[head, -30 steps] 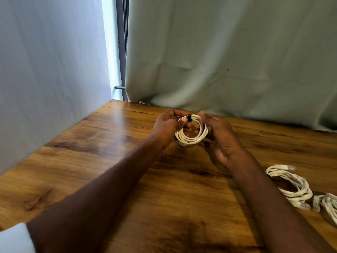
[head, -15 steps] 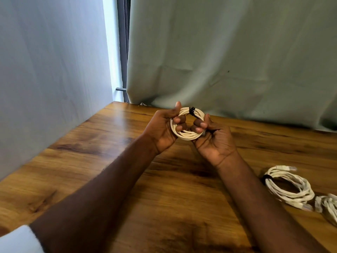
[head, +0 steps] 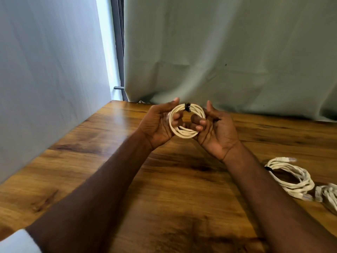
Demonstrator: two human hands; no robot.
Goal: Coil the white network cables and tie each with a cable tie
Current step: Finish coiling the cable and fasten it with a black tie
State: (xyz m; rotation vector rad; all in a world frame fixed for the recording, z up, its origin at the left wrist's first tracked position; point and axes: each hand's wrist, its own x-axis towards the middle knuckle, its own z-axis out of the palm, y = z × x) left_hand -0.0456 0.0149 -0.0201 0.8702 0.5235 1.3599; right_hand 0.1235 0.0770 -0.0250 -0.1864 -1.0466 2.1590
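Moved: both hands have turned the coil (head: 187, 121) up to face the camera, the right thumb now lifted clear.
Left hand (head: 156, 125): curled round the coil's left side.
Right hand (head: 217, 130): fingers hooked through the coil's right side.
Coil: held above the worktop (head: 91, 161), far centre; black tie (head: 187, 107) at its top.
Handling: looks light and springy; best held by the rim near the tie.
Others: tied coil (head: 291, 177) and a bundle (head: 328, 195) at near right.
Writing: none readable.
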